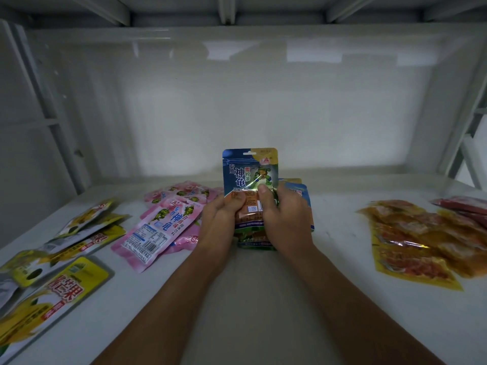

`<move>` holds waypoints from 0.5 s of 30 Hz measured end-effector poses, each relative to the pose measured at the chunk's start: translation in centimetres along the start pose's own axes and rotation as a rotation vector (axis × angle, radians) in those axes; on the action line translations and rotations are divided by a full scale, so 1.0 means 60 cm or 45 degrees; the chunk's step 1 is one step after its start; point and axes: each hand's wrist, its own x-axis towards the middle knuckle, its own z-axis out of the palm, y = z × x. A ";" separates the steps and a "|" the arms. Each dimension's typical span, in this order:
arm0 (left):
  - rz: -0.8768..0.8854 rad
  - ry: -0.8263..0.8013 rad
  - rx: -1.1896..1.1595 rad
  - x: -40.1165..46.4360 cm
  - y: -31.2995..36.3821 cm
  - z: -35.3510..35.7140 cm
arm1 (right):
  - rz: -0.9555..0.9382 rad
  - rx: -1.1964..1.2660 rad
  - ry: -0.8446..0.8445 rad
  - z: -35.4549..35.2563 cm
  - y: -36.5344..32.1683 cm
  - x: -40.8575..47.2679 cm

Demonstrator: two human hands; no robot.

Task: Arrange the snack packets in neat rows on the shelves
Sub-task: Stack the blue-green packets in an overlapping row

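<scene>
Leftmost, yellow packets (55,280) are lying scattered on the white shelf (263,299), red characters partly readable on the nearest. Next, pink packets (163,222) printed "神龟" are overlapping in a loose pile, touching the left hand (220,219). Centrally, both hands are gripping a stack of blue packets (250,177) held upright, thumbs pressing its front; the right hand (283,219) is curling round its right edge. Its label is showing "神龟" and a green turtle figure. Rightmost, orange-yellow packets (411,241) are lying well apart.
</scene>
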 end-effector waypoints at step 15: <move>0.037 0.020 -0.036 0.002 -0.005 -0.002 | 0.106 -0.194 -0.051 -0.018 -0.015 -0.005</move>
